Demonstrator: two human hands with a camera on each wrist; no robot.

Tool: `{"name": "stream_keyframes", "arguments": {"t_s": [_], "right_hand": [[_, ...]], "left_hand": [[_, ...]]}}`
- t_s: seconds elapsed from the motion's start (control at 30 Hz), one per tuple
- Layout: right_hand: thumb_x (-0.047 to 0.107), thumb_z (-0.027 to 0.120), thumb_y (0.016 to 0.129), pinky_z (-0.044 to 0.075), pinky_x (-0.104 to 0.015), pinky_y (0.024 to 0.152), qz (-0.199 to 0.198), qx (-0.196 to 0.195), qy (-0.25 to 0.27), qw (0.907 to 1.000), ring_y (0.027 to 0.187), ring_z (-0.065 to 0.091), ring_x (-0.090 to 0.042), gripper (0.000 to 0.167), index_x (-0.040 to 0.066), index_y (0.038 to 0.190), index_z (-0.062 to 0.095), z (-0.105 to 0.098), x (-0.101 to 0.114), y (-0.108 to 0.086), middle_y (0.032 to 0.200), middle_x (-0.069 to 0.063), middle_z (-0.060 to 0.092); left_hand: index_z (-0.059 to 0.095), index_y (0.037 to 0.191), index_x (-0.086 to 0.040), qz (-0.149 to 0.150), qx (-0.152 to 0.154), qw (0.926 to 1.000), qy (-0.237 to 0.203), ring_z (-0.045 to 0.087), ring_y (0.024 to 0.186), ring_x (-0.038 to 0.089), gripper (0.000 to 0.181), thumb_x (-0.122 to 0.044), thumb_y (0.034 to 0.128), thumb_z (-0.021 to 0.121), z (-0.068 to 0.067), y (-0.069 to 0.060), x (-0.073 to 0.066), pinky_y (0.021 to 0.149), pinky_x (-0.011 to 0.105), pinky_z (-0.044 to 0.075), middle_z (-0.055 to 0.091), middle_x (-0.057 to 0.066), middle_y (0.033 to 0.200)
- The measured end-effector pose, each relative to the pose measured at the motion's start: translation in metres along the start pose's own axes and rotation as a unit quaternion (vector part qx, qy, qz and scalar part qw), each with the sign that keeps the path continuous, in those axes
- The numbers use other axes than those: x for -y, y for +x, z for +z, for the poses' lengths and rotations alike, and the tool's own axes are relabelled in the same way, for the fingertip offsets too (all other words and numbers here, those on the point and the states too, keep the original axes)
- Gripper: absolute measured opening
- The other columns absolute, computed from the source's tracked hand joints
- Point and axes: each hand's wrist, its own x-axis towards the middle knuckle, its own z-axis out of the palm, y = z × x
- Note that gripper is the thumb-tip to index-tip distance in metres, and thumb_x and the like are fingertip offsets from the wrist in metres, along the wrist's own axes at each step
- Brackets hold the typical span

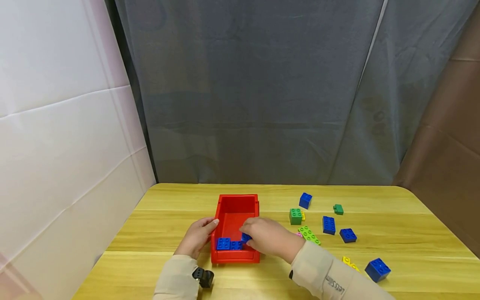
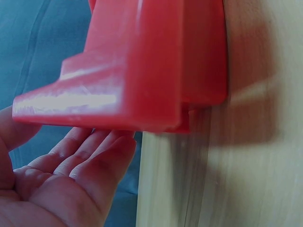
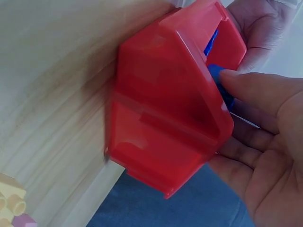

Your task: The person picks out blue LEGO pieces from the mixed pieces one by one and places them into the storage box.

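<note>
The right hand is pinching a blue block between its thumb and fingers, the gap narrowed to the block's width. This block is sitting in the near part of the red bin, just inside the bin's right wall; the hand is hiding much of it, so I cannot tell its long axis or whether it is touching the bin's floor. From the right fingertips, 2 other blue blocks are lying leftward, side by side along the bin's near end. The bin's long axis is running away from the person. The left hand is holding the bin's left edge, thumb at the rim and fingers against the outside, with the bin's width separating it from the right wall; the right hand is the nearer to the pinched block.

To the right of the bin, 4 more blue blocks are lying apart, with a green block, a lime block and yellow bricks among them.
</note>
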Motion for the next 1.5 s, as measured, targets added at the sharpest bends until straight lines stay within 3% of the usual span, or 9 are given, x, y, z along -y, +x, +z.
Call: {"name": "stream_keyframes", "arguments": {"t_s": [0.47,0.7,1.2,1.5], "right_hand": [[0.018,0.073,0.087,0.053,-0.025,0.088,-0.015,0.028,-0.043,0.9986,0.092,0.062,-0.01,0.029,0.015,0.116,0.071,-0.004,0.003,0.004,0.104,0.004,0.067],[0.016,0.072,0.087,0.052,-0.02,0.079,-0.038,0.039,-0.096,0.9939,0.078,0.056,-0.007,0.025,0.017,0.112,0.072,-0.003,0.008,0.006,0.092,0.006,0.065],[0.017,0.071,0.088,0.053,-0.022,0.076,-0.025,0.084,-0.155,0.9841,0.072,0.054,-0.009,0.011,0.018,0.099,0.073,-0.002,0.018,0.012,0.087,0.006,0.064],[0.017,0.068,0.09,0.053,-0.022,0.077,-0.02,0.087,-0.163,0.9825,0.072,0.055,-0.009,0.008,0.019,0.096,0.073,0.001,0.02,0.016,0.084,0.006,0.064]], "left_hand": [[0.049,0.135,0.005,-0.002,-0.004,1.0,0.002,0.052,0.118,0.04,0.046,-0.025,0.1005,0.052,0.001,0.0,-0.002,0.102,0.052,0.043,0.053,0.026,0.132],[0.049,0.135,0.005,0.001,-0.007,1.0,0.005,0.053,0.118,0.04,0.046,-0.025,0.1005,0.052,0.001,0.001,-0.001,0.101,0.051,0.044,0.053,0.026,0.133],[0.048,0.135,0.006,0.006,-0.006,1.0,0.004,0.053,0.118,0.04,0.048,-0.026,0.1002,0.052,0.002,0.001,0.0,0.101,0.051,0.044,0.052,0.027,0.133],[0.049,0.135,0.005,0.003,-0.009,1.0,0.003,0.053,0.118,0.04,0.047,-0.026,0.0999,0.053,0.003,0.001,0.001,0.101,0.051,0.044,0.052,0.026,0.133]]}}
